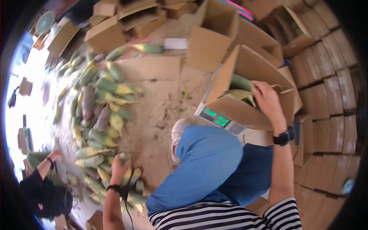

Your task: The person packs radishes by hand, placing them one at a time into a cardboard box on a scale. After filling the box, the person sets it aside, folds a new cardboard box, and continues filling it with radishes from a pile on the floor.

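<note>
My right hand (pixel 266 100) reaches into an open cardboard box (pixel 239 111), with its fingers curled on the end of a green radish (pixel 241 82). Paler radish ends show beneath it, and the box walls hide the rest. The box stands on a digital scale (pixel 203 112) with lit green figures. On the left, my left hand (pixel 120 170) is closed around a radish (pixel 123 156) at the near edge of a big pile of green radishes (pixel 111 86); most of that radish is hidden by the fingers. A few purplish radishes (pixel 88 101) lie among the green ones.
Open cartons (pixel 105 34) stand at the back, and a tall open carton (pixel 211 36) is behind the scale. Stacked boxes (pixel 322 92) line the right side. Another person (pixel 48 188) in dark clothing is at the lower left beside the pile. Leaf scraps (pixel 186 92) litter the floor.
</note>
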Tool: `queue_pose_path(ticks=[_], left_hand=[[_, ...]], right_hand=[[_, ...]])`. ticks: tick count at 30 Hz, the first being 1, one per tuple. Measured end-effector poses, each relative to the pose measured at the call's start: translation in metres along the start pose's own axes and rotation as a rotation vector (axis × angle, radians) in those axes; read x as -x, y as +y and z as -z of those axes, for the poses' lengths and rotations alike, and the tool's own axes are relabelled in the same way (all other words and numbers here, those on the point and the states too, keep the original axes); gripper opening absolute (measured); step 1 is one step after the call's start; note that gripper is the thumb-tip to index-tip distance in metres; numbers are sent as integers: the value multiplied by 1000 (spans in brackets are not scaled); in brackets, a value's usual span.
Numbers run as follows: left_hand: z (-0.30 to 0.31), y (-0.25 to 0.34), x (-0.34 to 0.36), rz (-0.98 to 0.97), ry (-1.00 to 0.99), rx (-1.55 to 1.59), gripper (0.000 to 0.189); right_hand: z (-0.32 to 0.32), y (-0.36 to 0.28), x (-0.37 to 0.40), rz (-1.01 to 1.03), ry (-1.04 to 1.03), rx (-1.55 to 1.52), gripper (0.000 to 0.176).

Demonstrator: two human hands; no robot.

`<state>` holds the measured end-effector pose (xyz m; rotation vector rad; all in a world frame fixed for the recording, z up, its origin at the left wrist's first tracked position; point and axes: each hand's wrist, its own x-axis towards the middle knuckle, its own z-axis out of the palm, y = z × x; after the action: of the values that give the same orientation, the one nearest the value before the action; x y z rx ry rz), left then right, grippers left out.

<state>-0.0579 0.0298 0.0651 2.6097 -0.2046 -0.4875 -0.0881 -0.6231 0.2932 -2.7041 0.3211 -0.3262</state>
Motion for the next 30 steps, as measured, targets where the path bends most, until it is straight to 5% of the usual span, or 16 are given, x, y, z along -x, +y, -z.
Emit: queue_pose_path(ticks=[2, 4, 6, 11, 14, 16, 18, 20, 21, 24, 27, 30], left_hand=[[39, 71, -24, 21, 59, 565, 34], [76, 152, -39, -76, 95, 870, 36], [113, 237, -45, -319, 119, 959, 49], [131, 414, -54, -832, 159, 955, 63], [113, 481, -55, -894, -85, 1090, 65], [100, 501, -56, -607, -335, 1245, 72], [83, 476, -75, -654, -302, 1194, 79], [83, 426, -85, -588, 22, 479, 72], [73, 383, -94, -497, 31, 400, 73], [18, 191, -93, -274, 147, 218, 67], [10, 86, -16, -43, 45, -1, 67], [-3, -4, 63, 383, 237, -267, 74]], right_hand=[[5, -13, -4, -22, 93, -180, 20], [10, -27, -8, 86, 192, -229, 20], [18, -51, -9, 126, 231, -298, 24], [32, -92, -11, 645, 321, -201, 74], [29, -96, -5, 560, 353, -314, 79], [38, -77, -4, 552, 360, -309, 82], [48, -57, -2, 219, 253, -74, 77], [53, -24, -2, 112, 157, 74, 76], [51, -7, -2, 8, 57, 227, 75], [25, 37, 8, -51, -232, 363, 74], [7, 43, 8, -132, -444, 264, 73], [-8, 51, 9, -2, -359, 139, 62]])
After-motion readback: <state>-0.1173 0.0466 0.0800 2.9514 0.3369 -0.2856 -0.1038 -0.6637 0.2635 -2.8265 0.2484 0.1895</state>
